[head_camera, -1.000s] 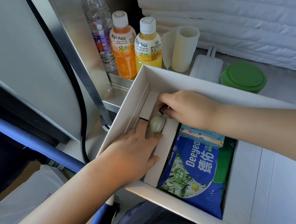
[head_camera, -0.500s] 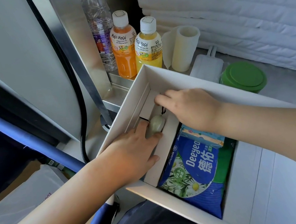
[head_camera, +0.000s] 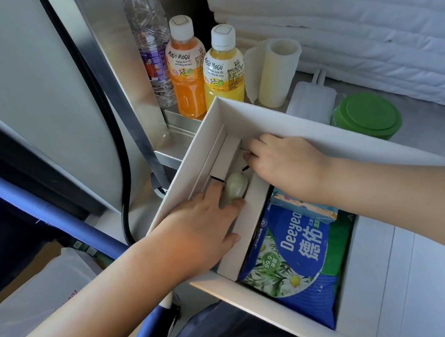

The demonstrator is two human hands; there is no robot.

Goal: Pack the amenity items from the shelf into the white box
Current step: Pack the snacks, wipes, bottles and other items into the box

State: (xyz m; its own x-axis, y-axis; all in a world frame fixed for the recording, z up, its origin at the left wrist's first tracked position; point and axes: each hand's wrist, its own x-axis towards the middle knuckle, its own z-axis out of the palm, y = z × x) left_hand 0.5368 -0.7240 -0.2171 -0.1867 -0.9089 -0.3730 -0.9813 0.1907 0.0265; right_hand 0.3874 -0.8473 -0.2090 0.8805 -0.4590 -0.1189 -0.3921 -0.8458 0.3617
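Note:
The white box (head_camera: 289, 118) lies open at the shelf's edge. A blue Deeyeo wipes pack (head_camera: 292, 256) lies flat in its near right part, with a small light-blue packet (head_camera: 305, 208) on top. Along the box's left side sits a narrow white inner tray (head_camera: 225, 156). On it rests a pale green oval item (head_camera: 234, 189) with a thin black cord. My left hand (head_camera: 201, 226) lies on the tray, fingers touching that oval item. Further back on the same tray, my right hand (head_camera: 286, 161) presses down with curled fingers; what is under them is hidden.
Behind the box stand a clear water bottle (head_camera: 151, 40), an orange juice bottle (head_camera: 186, 69), a yellow juice bottle (head_camera: 223, 67) and a pale roll (head_camera: 279, 70). A green-lidded tub (head_camera: 366, 115) and a white pouch (head_camera: 312, 100) sit back right. Folded white bedding (head_camera: 350, 10) fills the back.
My right hand has slid a little further back along the inner tray. My left hand and the oval item have stayed where they were.

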